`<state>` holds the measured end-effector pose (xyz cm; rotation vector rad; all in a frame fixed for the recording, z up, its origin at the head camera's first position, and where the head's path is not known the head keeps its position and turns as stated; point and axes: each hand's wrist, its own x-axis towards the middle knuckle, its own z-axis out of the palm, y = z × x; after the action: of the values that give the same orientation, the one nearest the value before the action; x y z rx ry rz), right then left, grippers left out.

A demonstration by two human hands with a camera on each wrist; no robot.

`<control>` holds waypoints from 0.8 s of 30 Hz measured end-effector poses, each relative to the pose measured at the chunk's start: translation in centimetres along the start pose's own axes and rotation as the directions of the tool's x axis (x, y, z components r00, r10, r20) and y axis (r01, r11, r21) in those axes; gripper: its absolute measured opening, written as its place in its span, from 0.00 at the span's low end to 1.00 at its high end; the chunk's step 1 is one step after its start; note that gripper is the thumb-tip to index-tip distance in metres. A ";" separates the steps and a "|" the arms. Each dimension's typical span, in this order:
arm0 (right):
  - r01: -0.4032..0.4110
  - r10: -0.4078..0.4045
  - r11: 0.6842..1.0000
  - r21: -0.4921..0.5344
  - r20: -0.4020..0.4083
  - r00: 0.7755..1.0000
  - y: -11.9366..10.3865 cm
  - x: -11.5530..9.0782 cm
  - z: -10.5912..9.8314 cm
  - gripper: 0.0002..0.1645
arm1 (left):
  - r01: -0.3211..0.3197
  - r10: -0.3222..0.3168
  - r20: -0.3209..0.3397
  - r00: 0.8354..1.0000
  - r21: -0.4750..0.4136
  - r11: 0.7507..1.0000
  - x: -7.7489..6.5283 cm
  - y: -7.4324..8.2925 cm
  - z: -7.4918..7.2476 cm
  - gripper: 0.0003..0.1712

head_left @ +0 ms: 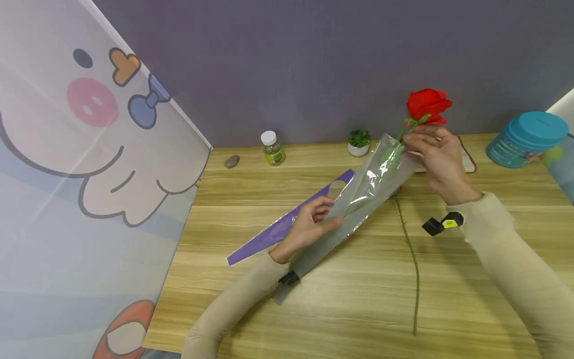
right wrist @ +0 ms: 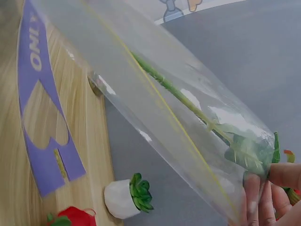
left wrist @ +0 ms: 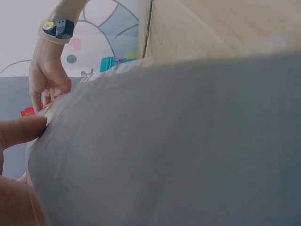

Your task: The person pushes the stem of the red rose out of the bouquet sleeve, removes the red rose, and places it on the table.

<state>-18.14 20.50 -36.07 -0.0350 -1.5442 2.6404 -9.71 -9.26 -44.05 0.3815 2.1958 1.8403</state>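
A clear and grey flower sleeve [head_left: 363, 194] slants across the middle of the head view. A red rose [head_left: 428, 105] stands out of its upper end, the green stem [right wrist: 183, 99] showing through the clear film in the right wrist view. My left hand [head_left: 312, 222] grips the sleeve's lower half, thumb [left wrist: 23, 129] on its face. At the mouth, just under the bloom, my right hand [head_left: 439, 157] pinches the sleeve's edge beside the stem and leaves. Another rose [head_left: 411, 254] lies on the table, its bloom mostly hidden. A purple sleeve [head_left: 279, 231] with a heart cut-out lies beyond my left hand.
Along the back wall stand a small jar [head_left: 272, 149] with a white lid and a potted succulent [head_left: 358, 143]. A grey stone [head_left: 231, 161] lies at the back left. To the right are a teal tub [head_left: 524, 139] and a pale cloth [head_left: 468, 158] with a dark border.
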 end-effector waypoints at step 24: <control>0.365 -0.305 0.911 0.189 -0.284 0.909 -5.7 0.2 -2.4 0.18 | -0.033 0.036 -0.084 0.996 0.039 0.999 -0.4 -0.1 -3.0 0.22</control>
<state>-17.89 25.36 -32.24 -0.0729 -1.0393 2.4137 -10.38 -12.22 -43.65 0.3572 2.2972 1.8681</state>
